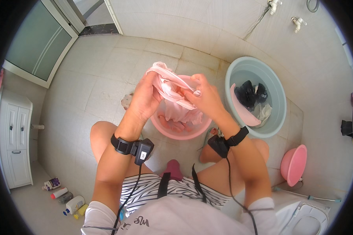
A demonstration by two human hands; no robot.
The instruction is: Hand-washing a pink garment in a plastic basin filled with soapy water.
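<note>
Both hands hold a wet-looking pink garment [172, 85] above a pink plastic basin [181, 137]. My left hand [145, 97] grips its left side, with the thumb on the cloth. The right edge of the garment is pinched by the thumb and fingers of my right hand [204, 92]. Part of the cloth hangs down into the basin, where more pink fabric [176, 125] lies. To the right stands a larger grey-blue tub [279, 117]. Inside it are dark wet cloth [246, 94], a whitish cloth [264, 113] and a curved pink piece [242, 110] whose kind I cannot tell.
Several bottles [75, 204] line the floor at lower left by a white cabinet [17, 141]. A smaller pink basin [294, 165] leans at the right near a toilet [309, 220]. Taps [297, 24] stick out from the wall. Cables run from both wrist straps along my arms.
</note>
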